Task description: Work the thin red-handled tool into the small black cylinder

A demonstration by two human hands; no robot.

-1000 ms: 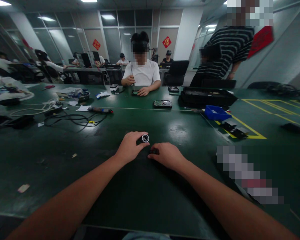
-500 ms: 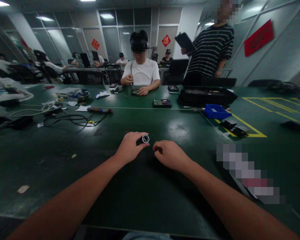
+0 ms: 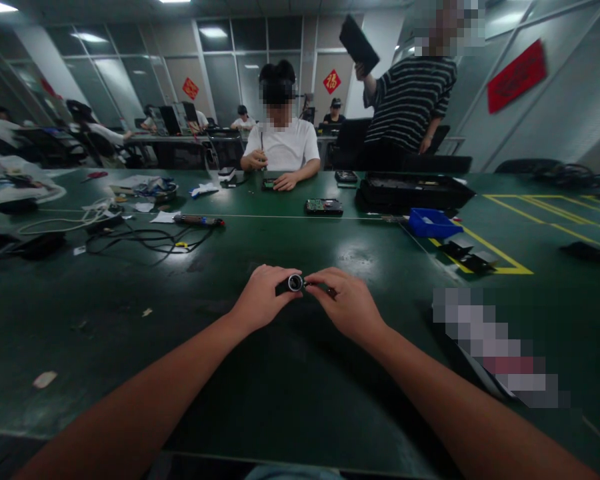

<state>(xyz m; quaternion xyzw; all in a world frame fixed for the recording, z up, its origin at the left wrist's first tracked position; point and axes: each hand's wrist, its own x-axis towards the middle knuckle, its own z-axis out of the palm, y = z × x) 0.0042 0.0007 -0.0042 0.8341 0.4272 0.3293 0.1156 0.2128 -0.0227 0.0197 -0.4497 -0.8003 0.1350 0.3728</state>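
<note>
Between the thumb and fingers of my left hand (image 3: 263, 297) sits a short dark cylinder (image 3: 295, 283) with a silver ring at its end, the round opening turned toward me. Its inside is too dark to make out. My right hand (image 3: 344, 297) is pinched closed just to the right of it. A small dark bit shows at the right fingertips, touching or nearly touching the ring; its kind is too small to tell. Both hands are held over the green table (image 3: 260, 373).
Across the table a seated person (image 3: 283, 147) works on a circuit board. A hard drive (image 3: 324, 207), a black case (image 3: 415, 193) and a blue bin (image 3: 434, 223) lie ahead. Cables (image 3: 145, 241) and a screwdriver-like tool (image 3: 199, 220) are at left. A standing person (image 3: 410, 100) holds a dark clipboard.
My right hand has come up to the ring from the right, its fingertips extending from a curl into a pinch. My left hand has shifted slightly right. The standing person has raised the clipboard.
</note>
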